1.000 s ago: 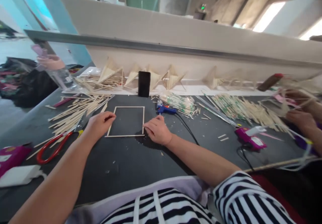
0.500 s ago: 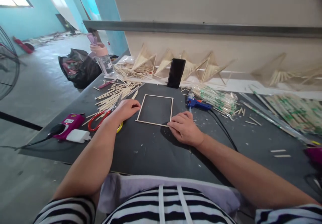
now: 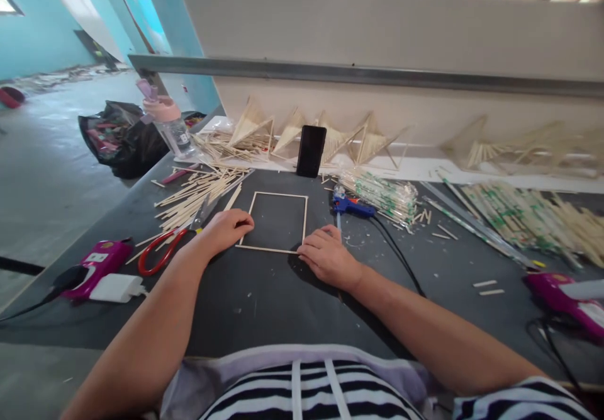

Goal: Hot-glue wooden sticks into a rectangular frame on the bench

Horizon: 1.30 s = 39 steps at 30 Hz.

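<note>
A thin square frame of wooden sticks lies flat on the dark tabletop. My left hand has its fingers curled together at the lower part of the frame's left side. At the near right corner, the fingertips of my right hand close over the stick ends and hide that joint. Red-handled scissors rest beside my left wrist. A blue glue gun lies beyond my right hand, its cord running toward my right forearm.
Loose sticks are heaped at left, behind the scissors. A phone stands upright before several pyramid-like stick models. Bagged sticks lie at right. Purple power strips sit at both sides, a bottle at back left.
The view has shifted, tilting up and turning right. My left hand has slid nearer along the frame's left side. My right hand stays at the near right corner.
</note>
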{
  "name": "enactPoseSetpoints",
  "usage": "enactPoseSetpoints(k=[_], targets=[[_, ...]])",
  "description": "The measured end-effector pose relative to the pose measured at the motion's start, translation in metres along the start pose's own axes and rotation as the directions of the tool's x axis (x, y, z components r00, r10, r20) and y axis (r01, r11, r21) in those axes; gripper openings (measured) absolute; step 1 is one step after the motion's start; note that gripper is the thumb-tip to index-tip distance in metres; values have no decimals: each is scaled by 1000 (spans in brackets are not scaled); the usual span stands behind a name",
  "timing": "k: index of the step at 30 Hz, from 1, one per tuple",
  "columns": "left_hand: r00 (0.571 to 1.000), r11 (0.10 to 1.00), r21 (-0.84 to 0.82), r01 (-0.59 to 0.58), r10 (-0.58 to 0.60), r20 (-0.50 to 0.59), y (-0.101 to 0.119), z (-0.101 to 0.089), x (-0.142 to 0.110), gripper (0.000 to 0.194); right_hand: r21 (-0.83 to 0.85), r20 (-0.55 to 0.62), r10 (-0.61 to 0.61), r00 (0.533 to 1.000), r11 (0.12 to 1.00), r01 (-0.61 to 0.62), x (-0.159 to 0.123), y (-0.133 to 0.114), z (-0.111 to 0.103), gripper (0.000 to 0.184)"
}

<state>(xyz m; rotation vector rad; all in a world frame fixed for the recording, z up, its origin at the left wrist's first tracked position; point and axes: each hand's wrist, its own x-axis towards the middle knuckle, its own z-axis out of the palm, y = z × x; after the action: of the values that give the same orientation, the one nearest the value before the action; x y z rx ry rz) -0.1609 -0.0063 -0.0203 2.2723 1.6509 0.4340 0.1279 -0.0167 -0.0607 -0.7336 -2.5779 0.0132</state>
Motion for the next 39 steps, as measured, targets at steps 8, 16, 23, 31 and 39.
enactPoseSetpoints(k=[8, 16, 23, 31, 39], targets=[[958, 964, 47, -262, 253, 136, 37, 16, -7, 26, 39, 24, 11, 1000, 999, -11, 3, 1, -4, 12], [938, 950, 70, -306, 288, 191, 26, 29, -6, 24, 150, -19, 85, 996, 985, -81, 0, 14, -13, 6], [939, 950, 107, -294, 266, 218, 27, 34, -6, 25, 105, -29, 224, 974, 970, -219, -5, 29, -12, 16], [926, 949, 132, -285, 237, 295, 27, 33, -1, 22, 85, 62, 146, 987, 985, -151, -5, 23, -8, 24], [934, 962, 78, -262, 233, 270, 28, 33, -4, 23, 126, 150, 127, 980, 981, -147, -3, 21, -6, 22]])
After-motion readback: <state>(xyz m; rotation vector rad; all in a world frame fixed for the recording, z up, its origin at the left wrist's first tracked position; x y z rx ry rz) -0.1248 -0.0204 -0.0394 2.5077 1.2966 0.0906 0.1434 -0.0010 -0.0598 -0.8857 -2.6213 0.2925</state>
